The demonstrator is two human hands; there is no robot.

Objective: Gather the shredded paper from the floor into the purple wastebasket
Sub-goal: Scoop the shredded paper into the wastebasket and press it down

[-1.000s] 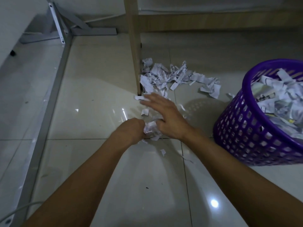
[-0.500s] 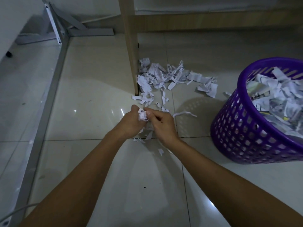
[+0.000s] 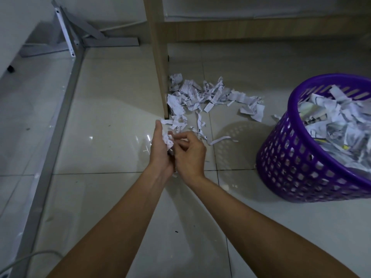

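A small wad of shredded paper (image 3: pixel 168 138) sits between my two hands, low over the tiled floor. My left hand (image 3: pixel 159 151) stands edge-up with its fingers nearly straight and the wad lies against its palm. My right hand (image 3: pixel 190 154) has curled fingers that pinch the wad from the right. A loose pile of shredded paper (image 3: pixel 202 95) lies on the floor just beyond my hands, beside a wooden leg. The purple wastebasket (image 3: pixel 297 169) stands at the right, tilted toward me, heaped with shredded paper (image 3: pixel 337 121).
A wooden table leg (image 3: pixel 158 57) and its crossbar stand right behind the pile. A grey metal frame (image 3: pixel 66 109) runs along the floor at the left. A pale cable (image 3: pixel 26 257) lies at the bottom left. Stray strips (image 3: pixel 218 140) lie between my hands and the basket.
My hands have lifted off the floor with a bunch of scraps. The left hand has gone from a fist to straighter fingers, and the right hand has curled in against the wad.
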